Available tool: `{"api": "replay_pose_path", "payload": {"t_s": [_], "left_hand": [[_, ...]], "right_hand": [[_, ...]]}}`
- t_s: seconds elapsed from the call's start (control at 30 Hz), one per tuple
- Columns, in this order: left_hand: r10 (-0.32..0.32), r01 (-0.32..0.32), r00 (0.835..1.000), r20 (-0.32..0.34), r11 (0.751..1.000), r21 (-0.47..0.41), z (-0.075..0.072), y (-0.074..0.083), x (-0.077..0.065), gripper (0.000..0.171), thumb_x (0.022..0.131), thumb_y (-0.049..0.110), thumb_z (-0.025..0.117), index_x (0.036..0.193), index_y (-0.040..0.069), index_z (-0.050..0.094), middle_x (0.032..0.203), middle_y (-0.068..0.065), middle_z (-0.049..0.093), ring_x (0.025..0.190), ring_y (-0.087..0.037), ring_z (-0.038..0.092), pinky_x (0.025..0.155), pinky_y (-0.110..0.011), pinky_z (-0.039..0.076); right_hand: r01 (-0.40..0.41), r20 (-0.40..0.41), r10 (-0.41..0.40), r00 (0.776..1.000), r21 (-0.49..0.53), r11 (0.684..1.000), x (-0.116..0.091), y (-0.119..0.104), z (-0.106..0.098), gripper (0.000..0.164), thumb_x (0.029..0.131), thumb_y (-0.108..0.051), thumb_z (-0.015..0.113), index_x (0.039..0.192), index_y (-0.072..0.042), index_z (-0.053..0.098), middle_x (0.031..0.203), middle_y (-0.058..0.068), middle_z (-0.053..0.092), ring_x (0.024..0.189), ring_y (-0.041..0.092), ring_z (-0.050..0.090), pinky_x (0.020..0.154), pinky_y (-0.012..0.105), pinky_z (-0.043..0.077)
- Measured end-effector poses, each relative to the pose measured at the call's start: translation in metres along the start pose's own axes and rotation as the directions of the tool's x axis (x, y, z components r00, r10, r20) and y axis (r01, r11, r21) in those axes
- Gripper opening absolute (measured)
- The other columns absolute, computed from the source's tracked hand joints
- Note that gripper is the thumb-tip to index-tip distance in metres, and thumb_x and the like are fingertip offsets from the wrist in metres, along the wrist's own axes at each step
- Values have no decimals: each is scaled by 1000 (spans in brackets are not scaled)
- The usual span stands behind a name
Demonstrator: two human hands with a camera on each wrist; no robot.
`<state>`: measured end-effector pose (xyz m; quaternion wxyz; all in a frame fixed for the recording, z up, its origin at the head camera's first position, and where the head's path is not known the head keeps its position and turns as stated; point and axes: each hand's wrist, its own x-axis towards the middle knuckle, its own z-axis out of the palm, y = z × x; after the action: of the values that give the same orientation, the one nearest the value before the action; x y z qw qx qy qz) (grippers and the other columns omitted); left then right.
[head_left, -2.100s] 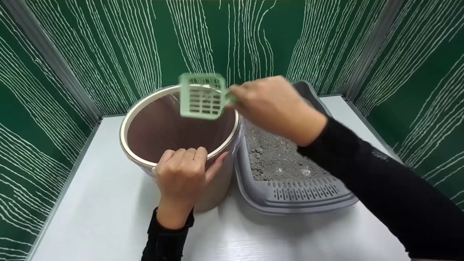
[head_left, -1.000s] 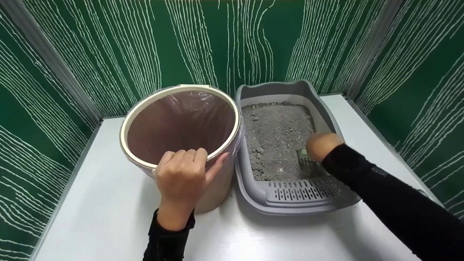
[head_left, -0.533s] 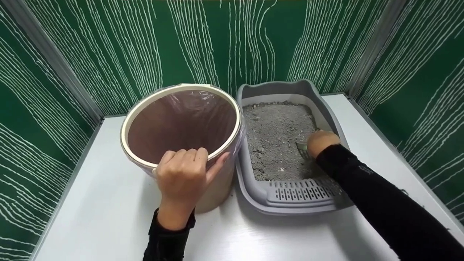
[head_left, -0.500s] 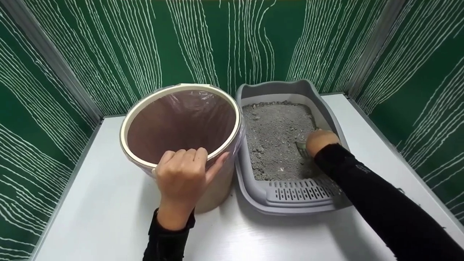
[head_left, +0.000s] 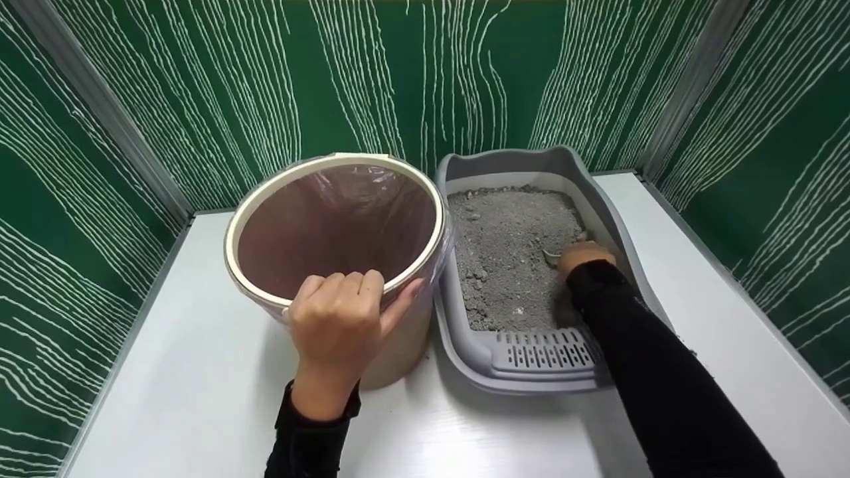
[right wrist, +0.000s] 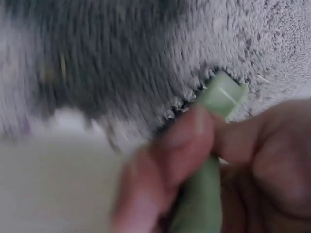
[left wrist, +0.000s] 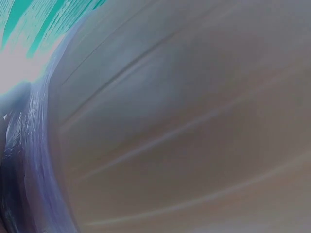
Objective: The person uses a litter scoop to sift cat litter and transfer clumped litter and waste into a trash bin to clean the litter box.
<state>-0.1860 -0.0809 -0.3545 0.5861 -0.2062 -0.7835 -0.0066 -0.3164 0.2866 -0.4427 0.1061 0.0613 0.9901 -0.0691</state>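
My right hand [head_left: 584, 257] grips the handle of a light green slotted litter scoop [right wrist: 226, 94], low over the right side of the grey litter [head_left: 511, 245]. In the right wrist view, thumb and fingers wrap the green handle, and the scoop's head is partly sunk in the litter. The grey litter box [head_left: 458, 318] holding that litter has a slotted front ledge. My left hand [head_left: 339, 318] holds the near rim of a round trash can [head_left: 232, 255], fingers over the cream ring and thumb along the outside. A clear bag lines the can. The left wrist view shows only its ribbed wall [left wrist: 184, 126].
Can and litter box stand side by side on a white table [head_left: 192, 372]. Green walls [head_left: 405, 73] with white wavy lines enclose the back and both sides. The can's raised rim stands close against the box's left edge.
The right hand has carried the scoop from above the can down into the litter at the right, then shifted slightly within the box. The left hand stays on the rim.
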Motion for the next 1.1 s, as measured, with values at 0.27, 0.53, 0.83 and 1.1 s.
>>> {"api": "replay_pose_path", "payload": {"t_s": [0.27,0.53,0.83,1.1], "left_hand": [[1,-1,1000,-10,1000,4,-1,0,1,63,91,59,66,56,13,40,45,-1,39,40,-21,41,49,-34,29],[-7,7,1000,-7,1000,-5,-2,-1,0,63,91,59,66,56,13,41,45,-1,41,40,-21,42,49,-34,30],[-8,8,1000,-8,1000,-16,-1,-1,1,62,91,57,67,57,13,41,45,-1,39,40,-21,41,50,-35,29],[1,-1,1000,-17,1000,-7,1,0,1,62,91,58,66,56,13,40,46,-1,38,39,-21,40,50,-34,29]], "right_hand": [[-14,19,11,1000,147,989,18,18,16,31,87,-10,52,96,15,68,111,37,67,87,38,63,91,52,55],[-77,-53,94,994,262,962,11,12,14,22,87,-8,46,76,2,62,106,34,68,79,32,58,85,50,55],[-81,-142,131,981,312,947,18,17,20,36,93,-14,44,96,15,66,120,39,64,109,53,64,101,58,52],[-77,-166,141,976,344,936,20,20,22,33,91,-14,45,93,12,65,121,39,63,113,54,64,101,59,51]]}}
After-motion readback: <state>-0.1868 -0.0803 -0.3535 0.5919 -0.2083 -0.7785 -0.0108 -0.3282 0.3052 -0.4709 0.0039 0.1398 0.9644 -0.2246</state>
